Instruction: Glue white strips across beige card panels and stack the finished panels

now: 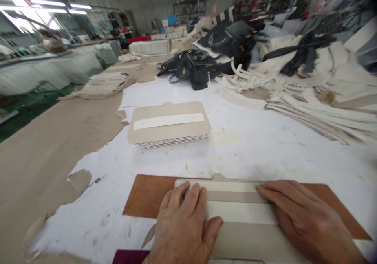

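**Beige panel flat under both hands, not clamped**

Left hand [185, 224]: spread palm-down, fingertips at the panel's far edge, thumb apart and resting on its face. Right hand [306, 213]: fingers together on the panel's other end; thumb hidden, can't tell if it pinches anything.

The beige panel [244, 242] lies under and between the hands, two pale strips crossing it: far strip [232, 186] along the fingertips, near strip [241, 212] between thumb and right hand. Holding both ends likely keeps it flat and square. Brown board [147, 195] sits beneath, sticking out past both hands; probably a backing to press against.

Panel stack [171, 136] stands just beyond the left hand, strip side up, presumably for easy reach. Bare white paper [235, 154] separates it from the fingertips.

Room: open white paper ahead of the right hand, up to the cream strips [318, 114] farther right. Left of the left hand, torn brown paper [59, 138] has ragged edges that could snag. Black bag pieces [194, 65] lie well beyond the stack.
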The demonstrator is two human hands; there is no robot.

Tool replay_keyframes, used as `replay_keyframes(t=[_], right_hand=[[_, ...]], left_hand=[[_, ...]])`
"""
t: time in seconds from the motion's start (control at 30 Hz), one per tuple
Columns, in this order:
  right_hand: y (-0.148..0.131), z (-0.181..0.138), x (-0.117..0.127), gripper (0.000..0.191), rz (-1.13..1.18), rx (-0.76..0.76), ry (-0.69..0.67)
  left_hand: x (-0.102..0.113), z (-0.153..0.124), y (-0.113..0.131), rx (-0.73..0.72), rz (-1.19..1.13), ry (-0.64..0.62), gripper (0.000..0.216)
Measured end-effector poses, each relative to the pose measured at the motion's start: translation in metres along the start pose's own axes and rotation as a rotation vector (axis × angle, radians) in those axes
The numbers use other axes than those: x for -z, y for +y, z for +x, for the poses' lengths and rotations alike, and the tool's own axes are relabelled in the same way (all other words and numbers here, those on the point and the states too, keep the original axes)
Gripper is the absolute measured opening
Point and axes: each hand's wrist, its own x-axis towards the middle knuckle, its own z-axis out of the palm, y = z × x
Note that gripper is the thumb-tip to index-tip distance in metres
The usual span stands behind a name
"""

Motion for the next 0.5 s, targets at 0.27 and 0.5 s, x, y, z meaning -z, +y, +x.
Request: replay_keyframes(t=[0.27,0.5], right_hand=[[-0.006,-0.025,0.021,0.028,-0.097,-0.202,0.148],[-0.035,-0.040,0.016,0.034,-0.208,-0.020,0.084]], left_hand=[[0.018,-0.017,-0.013,0.074,0.018,0.236,0.039],[-0.014,-0.062,-0.044,-0.045,0.207,0.134,0.058]])
